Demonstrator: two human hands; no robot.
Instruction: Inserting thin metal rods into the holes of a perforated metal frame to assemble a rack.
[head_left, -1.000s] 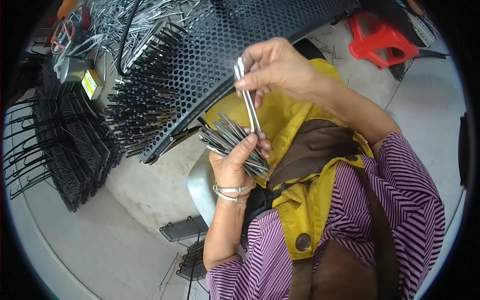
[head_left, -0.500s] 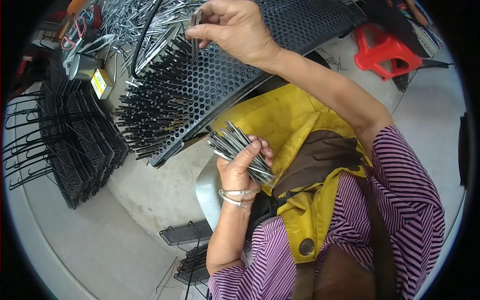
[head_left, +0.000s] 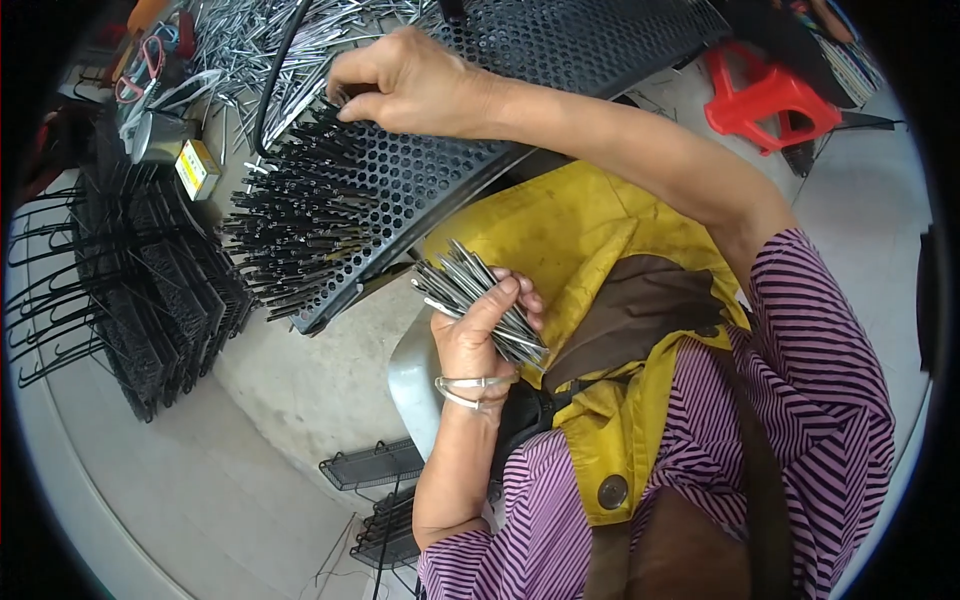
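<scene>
My left hand is closed around a bundle of thin grey metal rods, held at a slant above my yellow apron. Farther off, my right hand reaches over a black perforated panel. Its thumb and fingers are pinched at the far edge of a dense cluster of thin black rods standing up from the panel's holes. Whatever lies between those fingertips is hidden by the hand and too small to make out.
Loose silvery rods are heaped beyond the panel. A metal can and a yellow-and-white box stand to the left, near stacked black wire racks with hooks. At right is a red plastic stool.
My right hand has moved left and toward me, down to the standing black rods. The thin dark pieces seen in its fingers before are now hidden. My left hand stays with its bundle.
</scene>
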